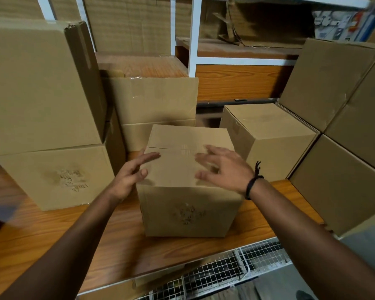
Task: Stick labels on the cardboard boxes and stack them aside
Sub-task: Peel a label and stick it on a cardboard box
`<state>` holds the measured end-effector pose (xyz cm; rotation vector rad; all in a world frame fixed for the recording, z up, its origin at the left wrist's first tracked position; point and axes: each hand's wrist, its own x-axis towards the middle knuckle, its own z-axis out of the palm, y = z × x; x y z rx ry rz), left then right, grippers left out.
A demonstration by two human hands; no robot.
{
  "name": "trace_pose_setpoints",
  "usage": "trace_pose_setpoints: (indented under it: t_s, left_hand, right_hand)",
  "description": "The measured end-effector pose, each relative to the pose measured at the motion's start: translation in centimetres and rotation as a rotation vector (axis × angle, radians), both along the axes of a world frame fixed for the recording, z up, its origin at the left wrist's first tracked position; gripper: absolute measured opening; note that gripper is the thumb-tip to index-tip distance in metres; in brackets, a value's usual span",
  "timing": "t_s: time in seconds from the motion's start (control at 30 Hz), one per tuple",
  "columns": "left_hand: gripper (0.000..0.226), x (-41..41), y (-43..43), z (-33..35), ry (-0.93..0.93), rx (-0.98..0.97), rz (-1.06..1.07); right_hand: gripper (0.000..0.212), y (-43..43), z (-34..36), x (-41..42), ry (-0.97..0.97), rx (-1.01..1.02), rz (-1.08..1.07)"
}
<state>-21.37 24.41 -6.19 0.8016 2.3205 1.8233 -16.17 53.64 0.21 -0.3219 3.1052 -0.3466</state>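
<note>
Wood bench [52,234] amid stacked boxes [41,94]; central box [191,213] beneath left hand [128,180], right hand [223,169], fingers [147,158] loose.

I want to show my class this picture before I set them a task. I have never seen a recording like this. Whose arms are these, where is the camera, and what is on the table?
There is no machine here. A person wears a camera on the head, so this single picture looks forward and down at their own arms. The left hand is at the upper left edge of a taped box. The right hand, with a dark band at its wrist, is over the box's top. Both hands have straight, spread fingers and hold nothing. The blur hides whether they touch the box. The box stands on a wooden table, between a left stack and a right stack of more boxes. No stuck-on label shows on it.
</note>
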Motion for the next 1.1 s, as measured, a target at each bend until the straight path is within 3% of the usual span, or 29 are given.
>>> trace_pose_setpoints:
  t_s: [0.07,0.13,0.33,0.57,0.7,0.83,0.97,1.1]
  left_hand:
    - [0.071,0.1,-0.1,0.1,-0.015,-0.022,-0.021]
    - [0.072,0.4,-0.3,0.1,-0.024,-0.031,-0.024]
    - [0.115,3.3,-0.3,-2.1,-0.041,0.093,0.074]
    - [0.122,7.0,0.2,-7.4,-0.138,-0.074,0.178]
    - [0.107,6.7,1.2,-6.6,-0.019,-0.12,0.313]
    - [0.1,5.3,1.3,-3.7,0.121,-0.2,0.388]
    - [0.094,4.5,1.2,0.0,0.473,-0.291,0.452]
    - [0.086,4.9,1.4,1.7,0.742,-0.379,0.379]
  right_hand:
    - [0.092,-0.8,-0.4,0.7,-0.023,0.13,0.048]
    - [0.101,-0.5,-0.4,0.6,-0.01,0.123,0.034]
    - [0.114,-0.7,-0.2,0.3,0.0,0.175,0.049]
    - [0.101,-6.5,-1.3,0.6,0.029,0.377,0.149]
    - [0.088,-6.7,-1.3,0.6,0.045,0.433,0.198]
    - [0.08,-6.3,0.4,1.0,0.141,0.353,0.237]
    - [0.082,-5.4,1.7,1.7,0.293,0.2,0.241]
    - [0.079,-3.7,-0.1,3.2,0.477,0.007,0.27]
